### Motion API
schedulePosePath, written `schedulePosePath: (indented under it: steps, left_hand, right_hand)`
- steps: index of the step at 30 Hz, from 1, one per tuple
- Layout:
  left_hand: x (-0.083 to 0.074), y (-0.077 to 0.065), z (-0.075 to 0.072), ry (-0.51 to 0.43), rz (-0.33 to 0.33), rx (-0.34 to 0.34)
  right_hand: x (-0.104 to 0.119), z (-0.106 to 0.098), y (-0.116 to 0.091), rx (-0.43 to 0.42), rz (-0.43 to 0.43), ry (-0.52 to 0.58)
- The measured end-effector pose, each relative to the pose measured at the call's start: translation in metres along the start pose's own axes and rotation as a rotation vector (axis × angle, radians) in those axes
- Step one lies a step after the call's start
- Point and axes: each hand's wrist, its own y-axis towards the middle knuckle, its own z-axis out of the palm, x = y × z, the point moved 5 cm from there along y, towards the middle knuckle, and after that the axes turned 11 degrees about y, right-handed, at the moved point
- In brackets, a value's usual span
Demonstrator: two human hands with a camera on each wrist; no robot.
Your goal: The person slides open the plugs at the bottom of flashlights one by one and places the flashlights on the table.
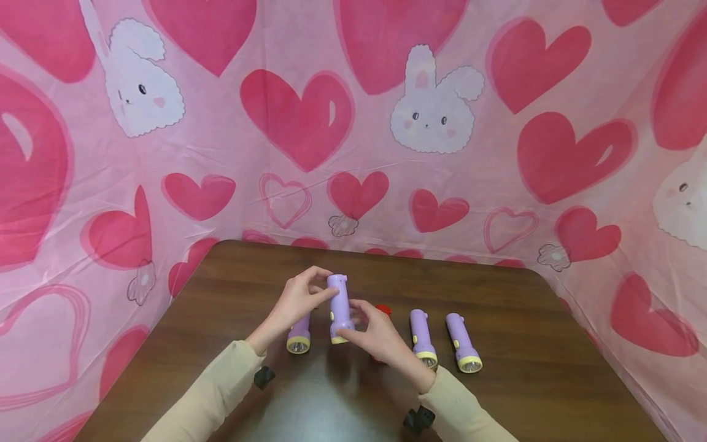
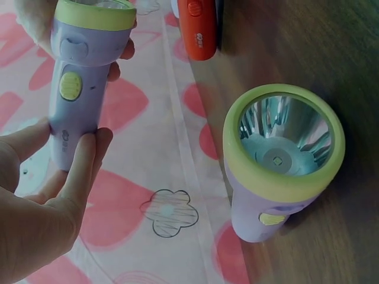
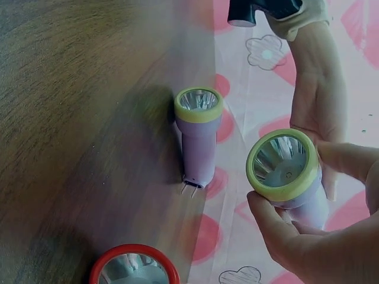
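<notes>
a pink backdrop (image 1: 381,138) surrounds a table on the far side and both sides, creased in places and probably cloth, though the material is hard to judge. it is printed with large red hearts (image 1: 301,123), white rabbit faces (image 1: 433,120) and small sketched flowers (image 1: 343,226). the brown wood-grain tabletop (image 1: 552,393) has rounded far corners and a pale sheen of light (image 1: 337,411) near the front.

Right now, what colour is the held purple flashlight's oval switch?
Yellow switch, clearest in the left wrist view.
</notes>
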Motion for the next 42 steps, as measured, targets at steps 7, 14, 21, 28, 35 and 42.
schedulePosePath:
  steps: [7, 14, 21, 28, 35, 42]
  left_hand:
    - [-0.0002, -0.0019, 0.0016, -0.019, 0.013, -0.017]
    - [0.0003, -0.0028, 0.0025, -0.040, 0.027, -0.018]
    - [-0.0022, -0.0045, 0.0012, -0.049, 0.039, -0.011]
    - [-0.0036, -0.0049, 0.0005, -0.039, 0.034, 0.000]
    - [-0.0051, -0.0038, 0.0015, -0.032, 0.037, -0.005]
    - [-0.0055, -0.0032, 0.0020, -0.030, 0.044, -0.014]
  right_hand:
    - [-0.0042, -0.0043, 0.0031, -0.040, 0.079, 0.044]
    - [-0.0031, -0.0046, 0.0032, -0.038, 0.091, 0.049]
    - [-0.0037, -0.0052, 0.0040, -0.029, 0.085, 0.034]
    - [-0.0029, -0.0049, 0.0036, -0.035, 0.067, 0.027]
    - [-0.0009, -0.0055, 0.0034, -0.041, 0.052, 0.025]
    - [-0.0026, -0.0068, 0.0031, -0.023, 0.059, 0.003]
